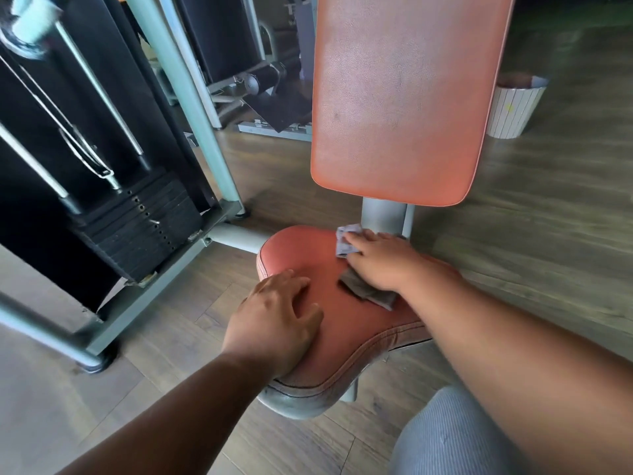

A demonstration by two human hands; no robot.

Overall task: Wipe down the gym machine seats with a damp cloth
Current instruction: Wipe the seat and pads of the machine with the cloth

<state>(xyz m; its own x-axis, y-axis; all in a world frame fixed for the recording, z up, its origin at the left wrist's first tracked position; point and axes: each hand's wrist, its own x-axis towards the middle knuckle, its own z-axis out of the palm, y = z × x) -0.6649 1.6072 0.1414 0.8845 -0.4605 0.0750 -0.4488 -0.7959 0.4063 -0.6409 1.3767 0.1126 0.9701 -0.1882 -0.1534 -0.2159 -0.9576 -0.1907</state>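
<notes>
1. Seat [346, 323]: orange-red padded cushion, lower centre of frame, worn grey along its near edge. Sits on a grey metal post.
2. Backrest [404, 97]: same orange-red padding, upright, filling upper centre to upper right. Dull smudges on its surface. A grey post [383, 217] runs from its lower edge down behind the seat.
3. Cloth [363, 289]: grey, crumpled, lying on the far right part of the seat. One paler end pokes out above the fingers near the seat's back edge; a darker end shows below the palm.
4. Right hand [380, 262]: laid palm-down on the cloth, fingers stretched forward and close together, pressing it to the cushion. Forearm enters from lower right.
5. Left hand [274, 323]: resting flat on the near left part of the seat, fingers spread and lightly bent, holding nothing. Forearm enters from bottom left.
6. Weight stack [137, 231]: black plates with a column of pin holes, left of frame, inside a grey-green frame [202, 132] with chrome guide rods.
7. Bin [513, 108]: white, ribbed, right of the backrest, on the wood-pattern floor [534, 207].
8. Grey ribbed fabric [452, 437] at bottom right, the person's clothing.
9. Another machine stands blurred at upper centre.
</notes>
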